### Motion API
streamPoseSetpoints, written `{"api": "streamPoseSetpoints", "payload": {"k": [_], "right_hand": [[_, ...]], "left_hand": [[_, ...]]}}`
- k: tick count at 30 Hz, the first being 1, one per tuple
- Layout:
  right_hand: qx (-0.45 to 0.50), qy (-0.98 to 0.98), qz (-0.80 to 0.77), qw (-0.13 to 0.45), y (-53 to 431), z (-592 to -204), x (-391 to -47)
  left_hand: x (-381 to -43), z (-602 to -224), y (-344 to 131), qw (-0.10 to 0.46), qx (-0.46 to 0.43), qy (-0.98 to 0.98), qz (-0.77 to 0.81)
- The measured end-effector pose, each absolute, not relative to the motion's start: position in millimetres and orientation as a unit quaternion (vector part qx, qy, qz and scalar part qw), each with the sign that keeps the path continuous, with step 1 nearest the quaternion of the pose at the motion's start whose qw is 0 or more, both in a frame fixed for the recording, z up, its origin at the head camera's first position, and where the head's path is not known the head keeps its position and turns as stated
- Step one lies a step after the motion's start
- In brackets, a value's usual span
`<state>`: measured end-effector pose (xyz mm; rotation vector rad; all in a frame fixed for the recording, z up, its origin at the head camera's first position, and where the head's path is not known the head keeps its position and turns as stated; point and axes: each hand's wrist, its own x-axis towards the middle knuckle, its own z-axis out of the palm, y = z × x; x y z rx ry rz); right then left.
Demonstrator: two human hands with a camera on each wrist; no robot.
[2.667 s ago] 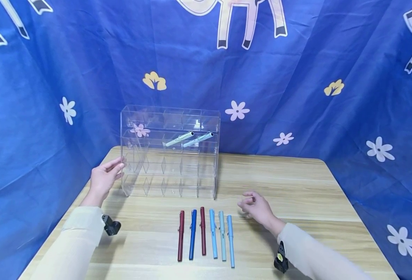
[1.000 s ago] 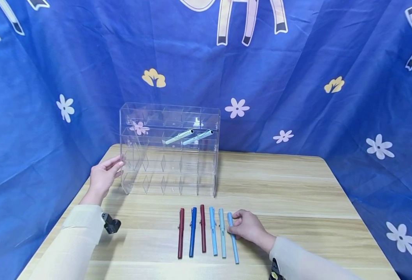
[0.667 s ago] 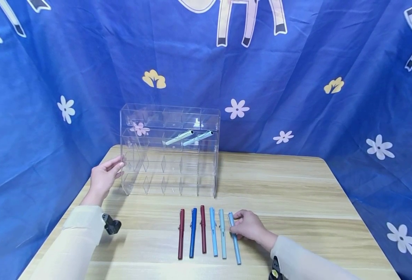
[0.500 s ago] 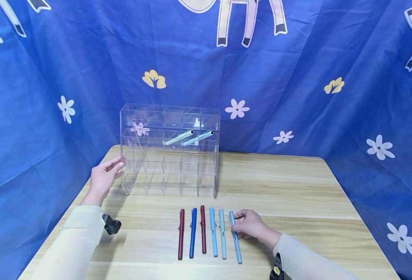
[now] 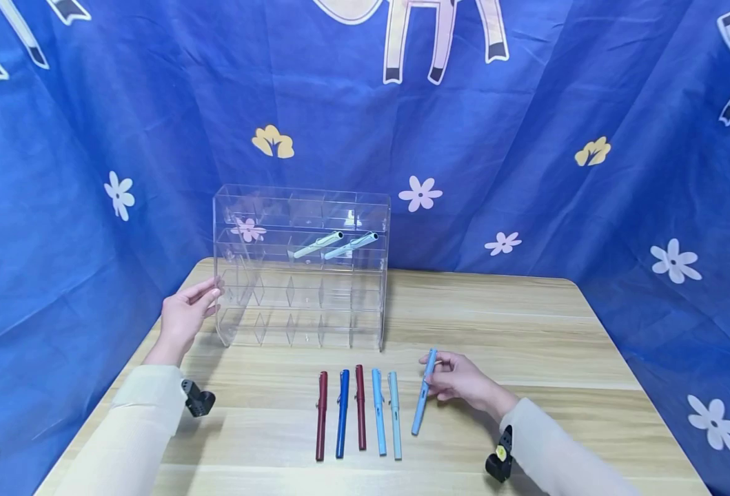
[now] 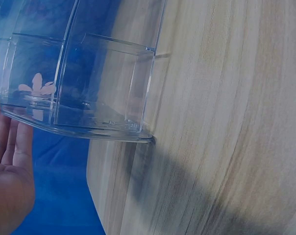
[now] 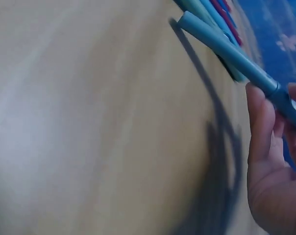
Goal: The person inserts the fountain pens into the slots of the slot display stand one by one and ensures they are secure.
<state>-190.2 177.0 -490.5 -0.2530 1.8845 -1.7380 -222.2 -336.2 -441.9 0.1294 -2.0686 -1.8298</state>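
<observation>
My right hand (image 5: 464,381) pinches a light blue pen (image 5: 422,406), held tilted just above the table; in the right wrist view the pen (image 7: 226,51) slants out from between thumb and fingers, its shadow below. My left hand (image 5: 183,313) holds the left side edge of a clear acrylic pen rack (image 5: 302,337), which stands upright with rows of small compartments. In the left wrist view, the fingers (image 6: 21,147) lie against the rack's side panel. Two pens lean in the rack's second row: a pale green pen (image 5: 318,245) and a pale blue pen (image 5: 351,246).
Before the rack, on the wooden table (image 5: 495,324), a row of pens lies side by side: a dark red pen (image 5: 321,417), a dark blue pen (image 5: 342,413), another dark red pen (image 5: 360,408), a light blue pen (image 5: 379,412) and a pale green-blue pen (image 5: 395,416). A blue patterned curtain (image 5: 526,172) surrounds the table.
My right hand has taken the rightmost light blue pen from the row, lifted it and carried it slightly right and away from me, turning its tilt. My left hand stays at the rack.
</observation>
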Motion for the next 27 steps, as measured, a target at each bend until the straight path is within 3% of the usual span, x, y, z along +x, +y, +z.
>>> {"api": "streamPoseSetpoints", "payload": {"k": [13,27], "right_hand": [[-0.119,0.623,-0.738,0.232,195.4,-458.2,-217.0],[-0.084,0.584,-0.797,0.131,170.1,-417.2,-243.5]], "left_hand": [[-218.7,-433.7,-333.0,0.169,0.060,-0.743,-0.645],[-217.8,-433.5,-331.2,0.174,0.066,-0.757,-0.627]]}}
